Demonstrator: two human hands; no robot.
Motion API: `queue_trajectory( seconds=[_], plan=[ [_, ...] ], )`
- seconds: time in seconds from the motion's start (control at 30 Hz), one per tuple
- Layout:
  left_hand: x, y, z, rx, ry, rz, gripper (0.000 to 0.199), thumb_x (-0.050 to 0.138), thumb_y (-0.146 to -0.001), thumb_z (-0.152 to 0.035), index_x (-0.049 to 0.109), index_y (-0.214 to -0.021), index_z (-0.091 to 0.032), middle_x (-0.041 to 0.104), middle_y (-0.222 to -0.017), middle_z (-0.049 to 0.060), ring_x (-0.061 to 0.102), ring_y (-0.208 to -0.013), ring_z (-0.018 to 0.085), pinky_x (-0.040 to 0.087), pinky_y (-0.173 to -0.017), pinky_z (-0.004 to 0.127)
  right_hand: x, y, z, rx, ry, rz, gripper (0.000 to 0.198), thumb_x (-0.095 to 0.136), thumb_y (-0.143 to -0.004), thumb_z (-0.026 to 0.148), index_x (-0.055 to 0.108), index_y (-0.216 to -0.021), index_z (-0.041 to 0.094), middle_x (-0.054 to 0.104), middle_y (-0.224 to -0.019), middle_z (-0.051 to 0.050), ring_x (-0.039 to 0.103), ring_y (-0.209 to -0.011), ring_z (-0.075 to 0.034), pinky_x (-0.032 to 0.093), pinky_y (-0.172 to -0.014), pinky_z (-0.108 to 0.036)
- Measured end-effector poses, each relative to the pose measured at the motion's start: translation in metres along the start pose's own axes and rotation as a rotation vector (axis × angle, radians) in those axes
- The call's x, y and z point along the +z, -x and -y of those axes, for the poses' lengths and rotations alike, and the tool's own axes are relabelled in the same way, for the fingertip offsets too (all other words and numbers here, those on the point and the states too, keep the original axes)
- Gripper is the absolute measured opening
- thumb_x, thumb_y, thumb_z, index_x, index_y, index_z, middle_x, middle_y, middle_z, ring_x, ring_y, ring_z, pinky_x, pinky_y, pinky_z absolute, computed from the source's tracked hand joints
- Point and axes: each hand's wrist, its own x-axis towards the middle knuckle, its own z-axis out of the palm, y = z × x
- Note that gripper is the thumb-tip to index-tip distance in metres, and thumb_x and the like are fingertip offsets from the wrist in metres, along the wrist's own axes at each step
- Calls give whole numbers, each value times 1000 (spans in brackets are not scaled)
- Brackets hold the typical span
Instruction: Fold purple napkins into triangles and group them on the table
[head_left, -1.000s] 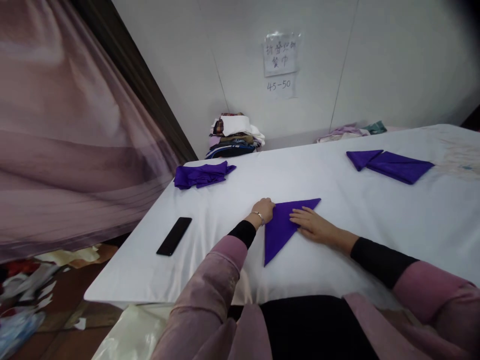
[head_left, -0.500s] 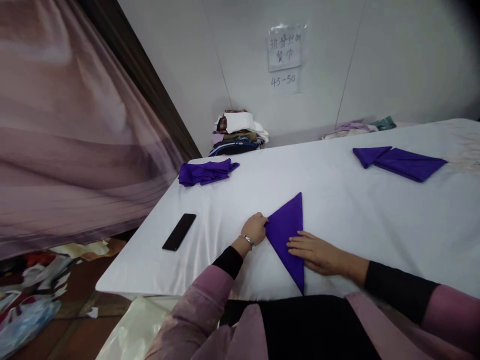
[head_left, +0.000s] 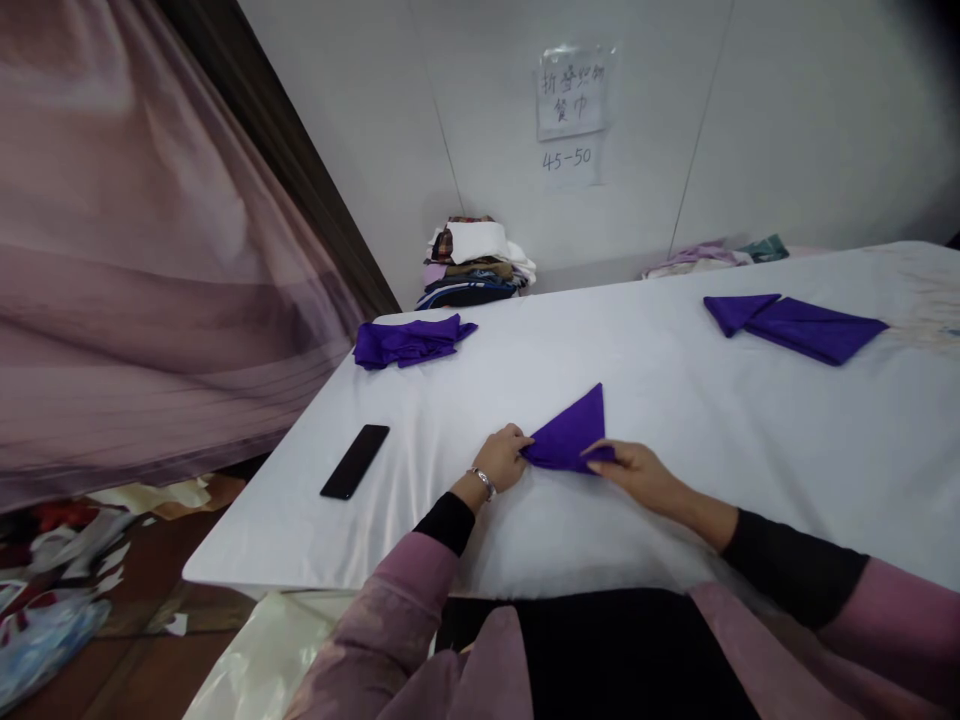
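Observation:
A purple cloth napkin, folded into a small triangle, lies on the white-covered table in front of me. My left hand pinches its left corner. With thumb and fingers closed, my right hand grips the folded-up part at the lower right edge of the same napkin. The napkin's upper point stands out away from me, free of both hands. A bracelet circles my left wrist.
On the white table lie a black phone, a crumpled purple cloth at the far left and a folded purple napkin at the far right. Stacked clothes stand behind. A pink curtain hangs at left.
The napkin's lower point, which hung toward me, has been folded up by my right hand, now pinching instead of lying flat. My left hand still holds the left corner.

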Motion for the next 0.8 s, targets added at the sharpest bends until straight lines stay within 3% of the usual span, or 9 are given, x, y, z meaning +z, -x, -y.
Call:
queue_trajectory(
  seconds=[0.1,0.2,0.3,0.43,0.6,0.8],
  plan=[
    [-4,-1,1,-31,46,18,37,56,-72,-15,67,-105,-25,59,-102,2,58,-82,15,47,-79,26,-16,-29,-3,262,-301,-185,25,65,-76,40,68,-85,17,70,-81,-5,64,-81,-21,50,-79,-37],
    [-5,-6,0,-94,123,10,21,56,-81,-33,69,-95,-25,59,-91,0,57,-76,14,45,-72,25,-31,-56,-15,371,-419,-288,23,71,-70,35,67,-83,16,69,-79,-5,63,-73,-18,51,-75,-33],
    [-3,-13,-3,-171,146,-24,32,45,-88,-42,68,-78,-22,56,-82,-1,55,-71,12,42,-68,24,-41,-75,-30,440,-417,-297,18,70,-71,27,65,-83,15,68,-79,-5,62,-70,-16,52,-66,-28],
    [0,-19,-6,-220,110,-60,41,41,-91,-39,61,-63,-19,53,-75,-1,52,-67,11,39,-66,25,-45,-86,-42,515,-351,-294,16,68,-71,23,59,-84,17,64,-70,-2,58,-58,-13,47,-50,-24],
    [2,-19,-9,-233,106,-87,44,37,-93,-39,58,-60,-19,53,-74,-1,51,-65,11,38,-64,26,-50,-93,-47,565,-264,-302,26,68,-71,23,56,-94,17,54,-54,4,45,-40,-9,33,-35,-20],
    [6,-15,-9,-226,121,-151,42,38,-93,-37,58,-60,-19,53,-71,-1,50,-63,11,37,-63,24,-56,-100,-51,563,-184,-340,28,70,-69,22,56,-93,16,54,-51,4,48,-41,-11,33,-35,-21]
  ],
)
